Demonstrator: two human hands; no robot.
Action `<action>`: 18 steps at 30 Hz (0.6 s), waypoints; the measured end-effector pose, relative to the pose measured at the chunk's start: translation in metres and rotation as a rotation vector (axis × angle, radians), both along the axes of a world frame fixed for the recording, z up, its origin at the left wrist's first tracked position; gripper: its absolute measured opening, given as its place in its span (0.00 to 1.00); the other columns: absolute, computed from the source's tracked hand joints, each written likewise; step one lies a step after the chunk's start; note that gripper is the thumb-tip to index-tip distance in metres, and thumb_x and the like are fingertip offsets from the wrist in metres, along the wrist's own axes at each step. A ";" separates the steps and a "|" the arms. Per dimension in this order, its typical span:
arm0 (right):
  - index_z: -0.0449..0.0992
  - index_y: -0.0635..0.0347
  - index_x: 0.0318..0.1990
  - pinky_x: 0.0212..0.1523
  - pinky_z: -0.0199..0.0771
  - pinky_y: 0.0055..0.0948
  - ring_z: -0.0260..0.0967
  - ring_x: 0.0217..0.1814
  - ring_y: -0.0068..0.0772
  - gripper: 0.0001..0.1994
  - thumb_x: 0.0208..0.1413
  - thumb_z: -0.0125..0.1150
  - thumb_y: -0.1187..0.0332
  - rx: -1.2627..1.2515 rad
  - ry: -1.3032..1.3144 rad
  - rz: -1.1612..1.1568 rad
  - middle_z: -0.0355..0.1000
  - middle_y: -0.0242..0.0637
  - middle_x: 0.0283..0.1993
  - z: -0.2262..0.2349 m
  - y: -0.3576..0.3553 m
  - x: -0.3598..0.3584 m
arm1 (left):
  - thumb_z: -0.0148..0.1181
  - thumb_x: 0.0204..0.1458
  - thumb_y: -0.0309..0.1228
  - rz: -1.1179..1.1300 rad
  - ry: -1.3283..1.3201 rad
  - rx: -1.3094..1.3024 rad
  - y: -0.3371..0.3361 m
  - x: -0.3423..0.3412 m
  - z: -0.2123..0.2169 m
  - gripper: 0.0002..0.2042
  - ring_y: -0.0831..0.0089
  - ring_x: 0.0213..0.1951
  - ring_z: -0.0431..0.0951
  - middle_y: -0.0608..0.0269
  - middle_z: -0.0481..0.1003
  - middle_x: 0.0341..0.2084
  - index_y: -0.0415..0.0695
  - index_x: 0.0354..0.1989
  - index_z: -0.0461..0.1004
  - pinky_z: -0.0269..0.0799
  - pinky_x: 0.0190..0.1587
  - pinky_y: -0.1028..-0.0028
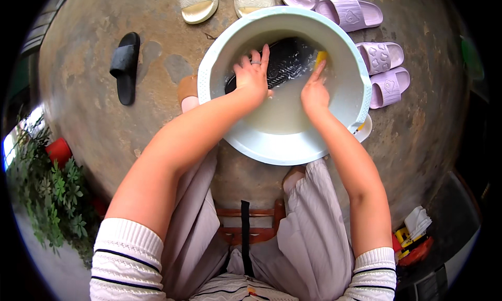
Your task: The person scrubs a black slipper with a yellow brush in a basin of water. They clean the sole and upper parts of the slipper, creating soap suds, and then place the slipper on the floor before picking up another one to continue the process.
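– Scrubbing?
– Seemingly; left grip [252, 81] spreads wide on the black slipper [287, 60], basin's [277, 147] twelve o'clock; right grip [316, 94] holds a yellow tool [320, 57], two o'clock.
– Next stroke?
– Needs it pinned firmly, I'd say.

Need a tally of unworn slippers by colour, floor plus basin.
Cream embossed slide slippers: 2
Lilac slide slippers: 4
Black slide slipper on the brown-grey floor: 1
Wet black slipper, partly under the left hand, in the pale-blue round plastic basin: 1
Total: 8
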State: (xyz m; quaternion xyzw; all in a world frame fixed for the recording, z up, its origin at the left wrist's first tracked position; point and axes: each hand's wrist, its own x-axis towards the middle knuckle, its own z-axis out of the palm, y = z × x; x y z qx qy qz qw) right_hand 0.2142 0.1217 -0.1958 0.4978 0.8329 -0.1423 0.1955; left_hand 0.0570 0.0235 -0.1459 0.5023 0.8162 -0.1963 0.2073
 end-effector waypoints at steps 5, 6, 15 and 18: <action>0.27 0.55 0.80 0.45 0.81 0.47 0.79 0.43 0.59 0.44 0.63 0.48 0.74 -0.015 0.145 -0.074 0.72 0.62 0.48 0.016 0.004 0.007 | 0.80 0.32 0.55 0.012 -0.171 0.028 0.010 -0.008 0.014 0.72 0.46 0.62 0.66 0.45 0.58 0.67 0.39 0.79 0.33 0.73 0.56 0.52; 0.32 0.51 0.80 0.44 0.80 0.46 0.78 0.42 0.57 0.42 0.64 0.49 0.73 -0.027 0.194 -0.051 0.72 0.58 0.44 0.026 0.003 0.013 | 0.81 0.31 0.54 -0.018 -0.204 0.024 0.009 -0.015 0.031 0.72 0.45 0.62 0.66 0.43 0.59 0.66 0.39 0.79 0.33 0.73 0.57 0.52; 0.74 0.34 0.68 0.28 0.73 0.39 0.70 0.25 0.39 0.25 0.62 0.65 0.64 -0.069 0.663 0.110 0.65 0.37 0.28 0.110 -0.041 0.031 | 0.82 0.28 0.45 0.123 -0.420 0.361 -0.018 -0.044 0.074 0.56 0.48 0.48 0.80 0.41 0.72 0.50 0.32 0.67 0.59 0.80 0.50 0.60; 0.75 0.35 0.66 0.24 0.71 0.37 0.68 0.23 0.37 0.26 0.59 0.68 0.64 0.023 0.752 0.208 0.64 0.34 0.27 0.116 -0.055 0.007 | 0.82 0.25 0.42 0.132 -0.510 0.469 -0.025 -0.027 0.073 0.53 0.47 0.47 0.80 0.41 0.71 0.49 0.33 0.64 0.61 0.80 0.49 0.58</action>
